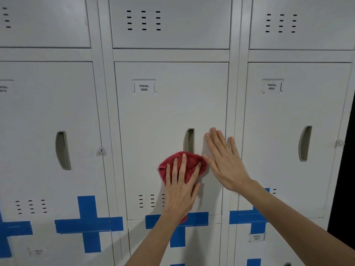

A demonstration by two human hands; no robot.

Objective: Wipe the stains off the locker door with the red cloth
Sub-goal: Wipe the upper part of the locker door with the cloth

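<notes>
**Red cloth pressed to locker 0006, just under the handle**

Starting at the left edge, the neighbouring locker door shows a recessed grey handle, a small lock tab at its right edge and a set of vent slots low down, with a big blue tape cross beneath it.

Now to the middle, and here is the action: the locker door carries a label reading YAKAL 0006. The left hand lies flat with fingers spread, pinning the red cloth against the door. The cloth is bunched under the fingers, sitting directly below the door's recessed handle and touching its lower end, with a bit of red peeking out below the wrist too. Vent slots show just left of that hand.

Moving right, the right hand is open and empty, palm flat on the same door near its right edge, thumb just touching the cloth's rim.

Further right, locker 0002 has its own label and handle, with more blue tape below the forearm.
</notes>
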